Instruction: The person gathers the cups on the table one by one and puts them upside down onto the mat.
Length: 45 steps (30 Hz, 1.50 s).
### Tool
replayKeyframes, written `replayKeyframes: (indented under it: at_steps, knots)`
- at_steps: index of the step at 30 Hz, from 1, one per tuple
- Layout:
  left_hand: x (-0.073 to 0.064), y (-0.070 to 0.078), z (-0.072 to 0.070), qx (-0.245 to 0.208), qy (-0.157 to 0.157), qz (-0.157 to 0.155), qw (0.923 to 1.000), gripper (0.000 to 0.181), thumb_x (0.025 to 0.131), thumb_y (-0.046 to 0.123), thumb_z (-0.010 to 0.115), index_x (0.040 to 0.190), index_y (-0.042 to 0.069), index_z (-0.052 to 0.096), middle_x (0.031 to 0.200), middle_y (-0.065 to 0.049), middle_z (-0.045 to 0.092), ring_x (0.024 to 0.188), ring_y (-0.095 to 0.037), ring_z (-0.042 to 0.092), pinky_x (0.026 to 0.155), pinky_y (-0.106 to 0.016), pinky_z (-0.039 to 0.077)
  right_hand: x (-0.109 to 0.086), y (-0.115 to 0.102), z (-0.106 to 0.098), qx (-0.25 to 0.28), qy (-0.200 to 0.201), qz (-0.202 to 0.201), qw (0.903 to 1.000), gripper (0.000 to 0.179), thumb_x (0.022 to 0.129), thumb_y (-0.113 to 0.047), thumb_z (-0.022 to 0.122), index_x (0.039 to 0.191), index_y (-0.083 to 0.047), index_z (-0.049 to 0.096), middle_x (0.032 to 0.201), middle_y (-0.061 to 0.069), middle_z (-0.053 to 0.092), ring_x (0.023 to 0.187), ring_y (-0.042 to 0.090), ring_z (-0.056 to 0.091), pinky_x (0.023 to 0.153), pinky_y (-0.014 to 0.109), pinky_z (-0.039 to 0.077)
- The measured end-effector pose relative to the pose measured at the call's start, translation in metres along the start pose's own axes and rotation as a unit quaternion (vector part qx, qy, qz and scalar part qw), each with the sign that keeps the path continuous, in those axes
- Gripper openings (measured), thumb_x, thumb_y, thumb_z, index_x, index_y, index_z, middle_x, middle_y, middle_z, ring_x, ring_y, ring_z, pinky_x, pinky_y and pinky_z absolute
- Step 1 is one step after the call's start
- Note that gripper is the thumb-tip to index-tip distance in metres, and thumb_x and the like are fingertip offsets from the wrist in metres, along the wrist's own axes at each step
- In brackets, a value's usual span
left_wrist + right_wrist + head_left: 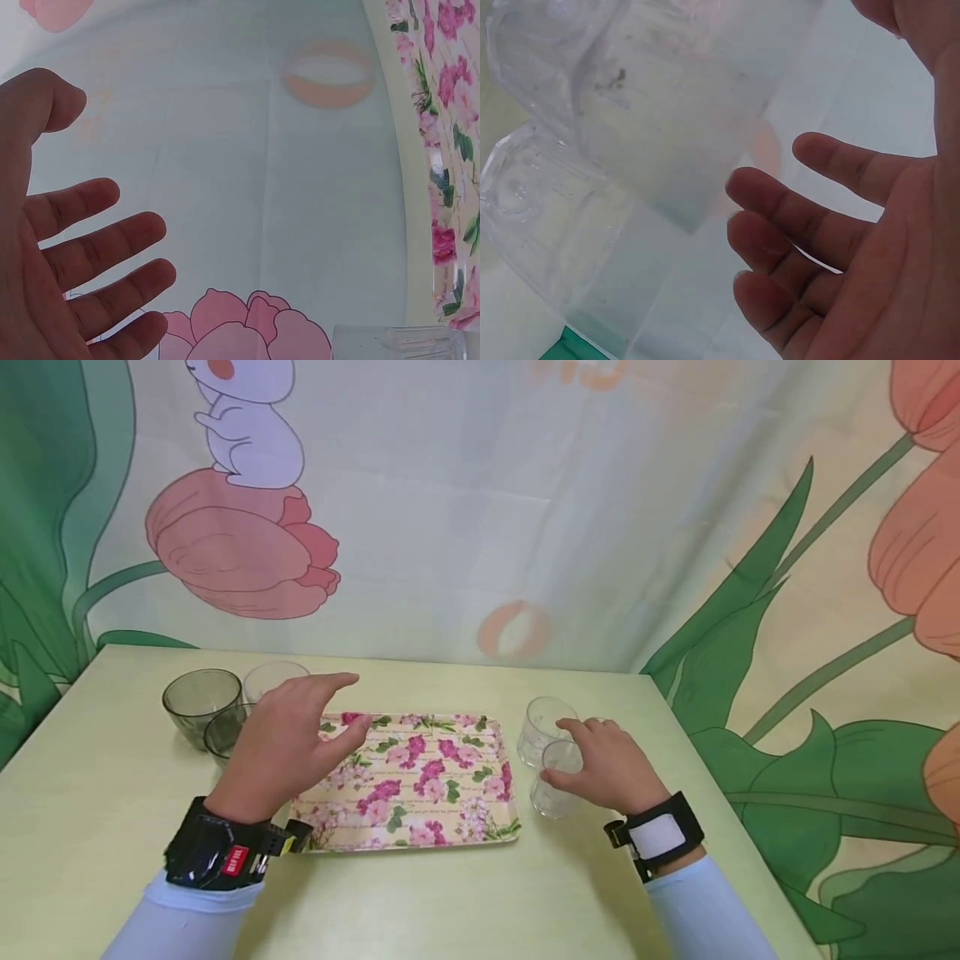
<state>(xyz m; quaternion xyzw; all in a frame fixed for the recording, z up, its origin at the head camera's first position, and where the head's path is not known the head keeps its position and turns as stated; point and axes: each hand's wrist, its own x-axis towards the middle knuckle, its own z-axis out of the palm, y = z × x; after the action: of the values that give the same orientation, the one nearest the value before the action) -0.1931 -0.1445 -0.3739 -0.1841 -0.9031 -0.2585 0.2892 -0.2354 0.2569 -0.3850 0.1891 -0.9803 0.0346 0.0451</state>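
Near clear glass (555, 804): standing upright on the right of the table (390, 910), just beside the tray's right edge; the far clear glass (538, 739) is standing just behind it, and whether the two are touching is hard to tell.
Right hand (615, 768): hovering at the clear glasses with relaxed, parted fingers, holding nothing; a grasp is seemingly being lined up.
Left hand (283, 750): hovering by the near dark glass (223, 735), thumb and fingers spread, also holding nothing.
Left group: the near dark glass is standing partly hidden behind the left hand, close to the far dark glass (197, 706) and the left clear glass (262, 681).
Floral tray (405, 777): lying flat between both groups.
Good grip: thumb and fingers should be meeting on opposite sides of one wall, pressing lightly, since smooth glass is probably slipping easily.
Crowding: fingers should be avoiding the neighbouring glass, as a bump could be tipping it.
Lifting: any glass should be rising straight, clearing the tray rim.
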Motion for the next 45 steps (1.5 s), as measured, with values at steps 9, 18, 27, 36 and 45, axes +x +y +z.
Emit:
replayKeyframes:
  at_steps: [9, 18, 27, 36, 45]
  knots:
    - [0.001, -0.002, 0.0, 0.002, -0.011, -0.011, 0.9999, 0.056, 0.09, 0.037, 0.071, 0.135, 0.006, 0.06, 0.126, -0.015, 0.068, 0.115, -0.036, 0.064, 0.095, -0.055, 0.052, 0.0, 0.001, 0.007, -0.005, -0.01, 0.007, 0.9999, 0.082, 0.078, -0.063, 0.073, 0.14, -0.013, 0.056, 0.123, 0.014, 0.065, 0.109, 0.034, 0.058, 0.093, 0.051, 0.05]
    - [-0.001, -0.001, 0.0, -0.007, -0.002, -0.012, 0.9999, 0.056, 0.09, 0.038, 0.07, 0.134, 0.006, 0.06, 0.127, -0.015, 0.066, 0.115, -0.035, 0.063, 0.092, -0.055, 0.053, 0.002, -0.003, 0.008, -0.034, -0.018, -0.003, 0.9993, 0.088, 0.071, -0.066, 0.078, 0.142, -0.018, 0.056, 0.124, 0.013, 0.064, 0.111, 0.033, 0.056, 0.092, 0.052, 0.048]
    - [-0.001, -0.003, -0.001, -0.013, -0.001, -0.009, 0.9999, 0.056, 0.09, 0.038, 0.071, 0.134, 0.005, 0.059, 0.13, -0.017, 0.063, 0.117, -0.036, 0.061, 0.094, -0.056, 0.052, 0.0, -0.002, 0.013, -0.044, -0.007, -0.006, 0.999, 0.085, 0.068, -0.063, 0.082, 0.136, -0.017, 0.06, 0.119, 0.012, 0.065, 0.108, 0.033, 0.057, 0.091, 0.051, 0.048]
    - [-0.002, -0.001, -0.001, -0.011, -0.009, -0.011, 0.9998, 0.056, 0.09, 0.038, 0.071, 0.133, 0.004, 0.06, 0.13, -0.016, 0.063, 0.115, -0.035, 0.063, 0.091, -0.054, 0.054, 0.001, 0.001, 0.018, -0.037, 0.007, -0.012, 0.9992, 0.084, 0.066, -0.062, 0.083, 0.135, -0.018, 0.061, 0.118, 0.011, 0.064, 0.109, 0.031, 0.056, 0.091, 0.052, 0.048]
    - [0.0, -0.004, -0.001, -0.017, -0.023, -0.01, 0.9995, 0.056, 0.092, 0.039, 0.069, 0.135, 0.005, 0.057, 0.136, -0.016, 0.059, 0.12, -0.036, 0.06, 0.092, -0.054, 0.055, 0.003, 0.003, 0.012, -0.013, 0.032, -0.04, 0.9986, 0.081, 0.067, -0.063, 0.082, 0.132, -0.02, 0.063, 0.11, 0.008, 0.061, 0.099, 0.027, 0.055, 0.084, 0.046, 0.048]
